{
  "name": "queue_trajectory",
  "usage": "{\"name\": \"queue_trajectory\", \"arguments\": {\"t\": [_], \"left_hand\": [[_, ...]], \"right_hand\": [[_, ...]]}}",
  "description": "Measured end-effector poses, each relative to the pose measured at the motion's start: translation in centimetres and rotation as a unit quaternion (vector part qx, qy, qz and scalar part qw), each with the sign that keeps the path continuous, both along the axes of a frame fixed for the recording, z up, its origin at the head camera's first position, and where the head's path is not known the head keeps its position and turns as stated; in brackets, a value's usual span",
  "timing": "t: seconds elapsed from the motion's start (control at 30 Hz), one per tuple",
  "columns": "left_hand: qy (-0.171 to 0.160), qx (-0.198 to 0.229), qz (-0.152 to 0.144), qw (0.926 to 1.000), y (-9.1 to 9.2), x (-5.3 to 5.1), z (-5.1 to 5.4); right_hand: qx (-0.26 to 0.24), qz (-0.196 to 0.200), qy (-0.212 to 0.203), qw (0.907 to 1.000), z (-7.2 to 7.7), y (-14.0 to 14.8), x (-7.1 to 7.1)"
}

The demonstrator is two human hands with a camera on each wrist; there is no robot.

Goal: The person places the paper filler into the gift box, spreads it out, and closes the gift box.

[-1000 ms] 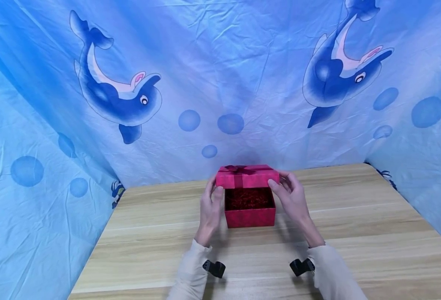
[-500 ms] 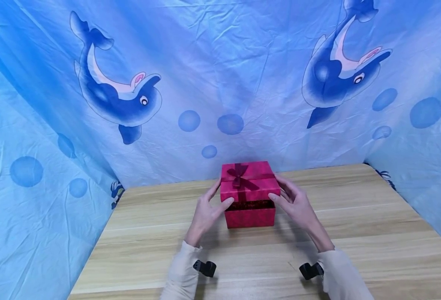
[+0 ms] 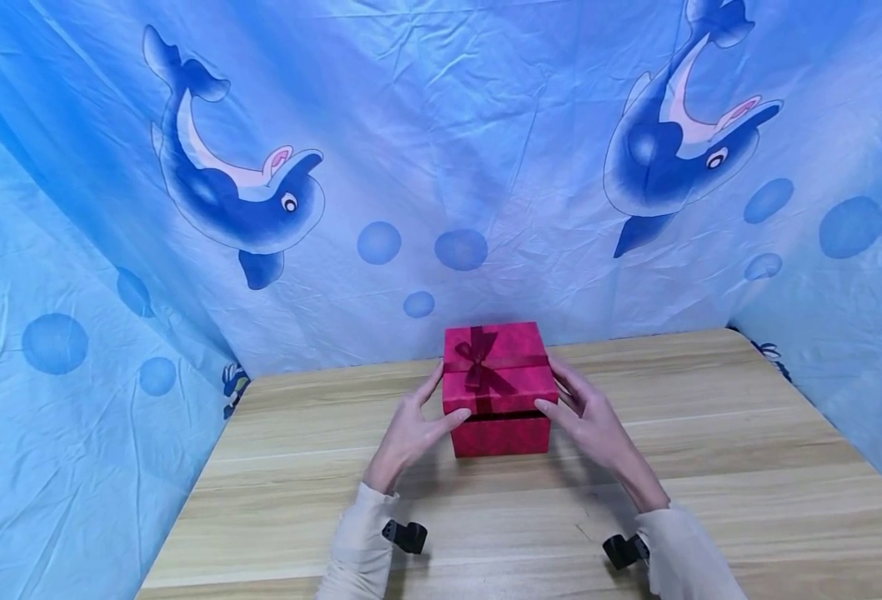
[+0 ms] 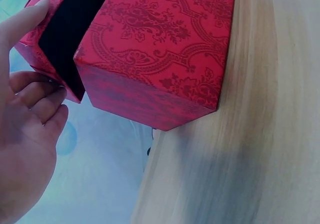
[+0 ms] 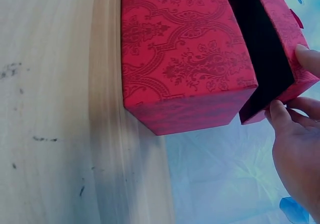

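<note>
A red gift box (image 3: 501,437) with a damask pattern stands on the wooden table. Just over its opening is the matching lid (image 3: 519,342), topped by a dark red ribbon bow (image 3: 477,367). My left hand (image 3: 408,429) grips the lid's left side, thumb on the front face and fingers along the side. On the opposite side my right hand (image 3: 594,425) holds the lid the same way. In both wrist views a dark gap shows between the lid (image 4: 45,58) and the box (image 5: 190,48). The inside of the box is hidden.
A light wooden table (image 3: 298,475) extends around the box. Behind it hangs a blue cloth (image 3: 531,275) printed with dolphins. Small black devices (image 3: 405,536) sit at both wrists.
The lid, tilted and farther back a second ago, has levelled and come down over the box, covering the red filling. Both hands moved with it, and the left thumb shifted onto its front.
</note>
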State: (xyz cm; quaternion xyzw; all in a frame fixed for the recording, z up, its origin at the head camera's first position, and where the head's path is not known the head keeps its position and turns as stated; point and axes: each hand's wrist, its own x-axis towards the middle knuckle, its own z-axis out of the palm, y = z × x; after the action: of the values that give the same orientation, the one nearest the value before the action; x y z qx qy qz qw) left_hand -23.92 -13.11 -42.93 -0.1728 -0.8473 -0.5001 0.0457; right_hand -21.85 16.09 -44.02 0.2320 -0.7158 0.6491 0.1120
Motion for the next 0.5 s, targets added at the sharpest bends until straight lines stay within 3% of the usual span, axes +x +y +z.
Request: {"name": "queue_trajectory", "arguments": {"t": [0.5], "left_hand": [[-0.009, -0.005, -0.009, 0.9999, -0.3, 0.0, -1.1]], "right_hand": [[0.023, -0.018, -0.004, 0.9996, -1.3, -0.4, 0.3]]}}
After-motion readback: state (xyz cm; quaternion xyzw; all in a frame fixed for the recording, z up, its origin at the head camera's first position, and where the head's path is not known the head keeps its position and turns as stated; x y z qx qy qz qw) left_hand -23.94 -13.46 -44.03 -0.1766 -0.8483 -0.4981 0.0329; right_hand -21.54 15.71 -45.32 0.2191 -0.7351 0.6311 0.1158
